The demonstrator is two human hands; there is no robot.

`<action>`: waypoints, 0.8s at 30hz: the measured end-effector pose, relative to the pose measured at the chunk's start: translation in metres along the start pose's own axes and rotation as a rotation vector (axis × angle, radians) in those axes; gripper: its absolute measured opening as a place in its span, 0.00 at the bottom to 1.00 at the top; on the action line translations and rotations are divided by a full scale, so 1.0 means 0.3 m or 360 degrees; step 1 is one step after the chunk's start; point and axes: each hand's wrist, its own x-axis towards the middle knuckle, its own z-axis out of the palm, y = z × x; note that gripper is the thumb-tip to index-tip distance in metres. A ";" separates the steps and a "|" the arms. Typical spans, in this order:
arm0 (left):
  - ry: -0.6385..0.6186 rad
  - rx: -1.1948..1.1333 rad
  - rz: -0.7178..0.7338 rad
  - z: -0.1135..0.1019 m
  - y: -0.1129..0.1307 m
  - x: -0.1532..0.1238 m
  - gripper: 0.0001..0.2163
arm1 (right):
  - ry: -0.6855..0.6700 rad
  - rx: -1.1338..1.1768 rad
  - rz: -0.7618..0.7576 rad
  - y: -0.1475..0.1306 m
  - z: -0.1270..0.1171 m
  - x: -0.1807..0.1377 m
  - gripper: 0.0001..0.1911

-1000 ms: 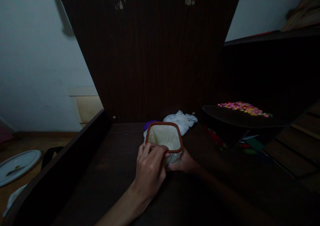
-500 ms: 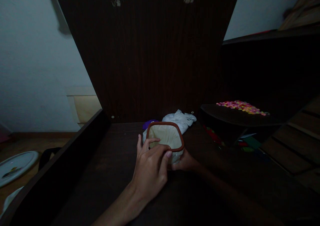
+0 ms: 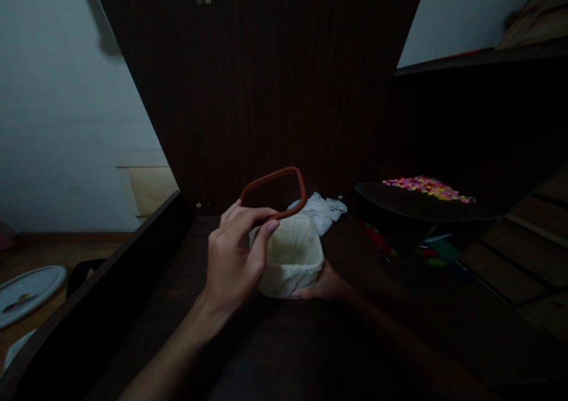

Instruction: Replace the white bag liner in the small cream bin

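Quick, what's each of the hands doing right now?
Left hand: closed on the brown rim frame.
Right hand: holding the plastic-lined bin by its side.

Pale blue-grey wall (image 3: pixel 66 111): left and right
Dark-brown wood-grain panel (image 3: pixel 266 93): upright, chipped near top
Brown floor (image 3: pixel 53 253): lower left
Light: dim

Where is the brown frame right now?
Near the middle of the head view, the brown frame is in the left hand, tilted above the white container.
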 end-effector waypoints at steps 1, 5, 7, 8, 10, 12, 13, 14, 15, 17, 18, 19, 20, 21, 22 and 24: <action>0.0035 0.0074 0.0044 -0.018 -0.013 -0.002 0.03 | 0.0019 -0.0043 0.0009 0.009 -0.004 -0.003 0.59; -0.0013 0.0309 0.0074 -0.102 -0.116 -0.064 0.05 | 0.0023 -0.0147 0.0059 0.025 -0.014 -0.007 0.55; -0.0083 0.0402 -0.0043 -0.143 -0.187 -0.125 0.07 | 0.0005 -0.0161 0.0061 0.026 -0.017 -0.003 0.56; -0.0123 0.0442 -0.0126 -0.161 -0.224 -0.161 0.08 | 0.0000 -0.0165 0.0069 0.025 -0.019 0.000 0.57; -0.0207 0.0528 -0.0220 -0.195 -0.293 -0.236 0.10 | -0.0019 -0.0159 0.0099 0.022 -0.030 0.006 0.57; -0.0269 0.0604 -0.0229 -0.223 -0.352 -0.310 0.12 | -0.0067 -0.0135 0.0144 0.013 -0.050 0.014 0.58; -0.0272 0.0634 -0.0192 -0.236 -0.376 -0.342 0.13 | -0.0108 -0.0138 0.0166 0.007 -0.063 0.018 0.58; -0.0315 0.0653 -0.0149 -0.248 -0.397 -0.371 0.13 | -0.0154 -0.0165 0.0183 0.000 -0.078 0.023 0.60; -0.0374 0.0654 -0.0087 -0.258 -0.413 -0.396 0.13 | -0.0199 -0.0218 0.0197 -0.008 -0.094 0.027 0.61; -0.0479 0.0663 -0.0026 -0.276 -0.434 -0.431 0.12 | -0.0273 -0.0366 0.0207 -0.022 -0.124 0.035 0.66; -0.0541 0.0660 -0.0025 -0.283 -0.439 -0.442 0.12 | -0.0308 -0.0429 0.0202 -0.026 -0.137 0.037 0.68; -0.0606 0.0654 -0.0040 -0.289 -0.441 -0.450 0.12 | -0.0335 -0.0476 0.0194 -0.029 -0.148 0.039 0.69; -0.0668 0.0641 -0.0061 -0.293 -0.441 -0.455 0.12 | -0.0351 -0.0510 0.0187 -0.029 -0.155 0.040 0.71; -0.0724 0.0623 -0.0083 -0.296 -0.439 -0.458 0.12 | -0.0358 -0.0538 0.0185 -0.029 -0.161 0.039 0.72; -0.0765 0.0604 -0.0105 -0.298 -0.436 -0.460 0.13 | -0.0355 -0.0561 0.0188 -0.027 -0.163 0.039 0.72; -0.0809 0.0566 -0.0140 -0.300 -0.430 -0.463 0.13 | -0.0335 -0.0582 0.0198 -0.025 -0.162 0.036 0.71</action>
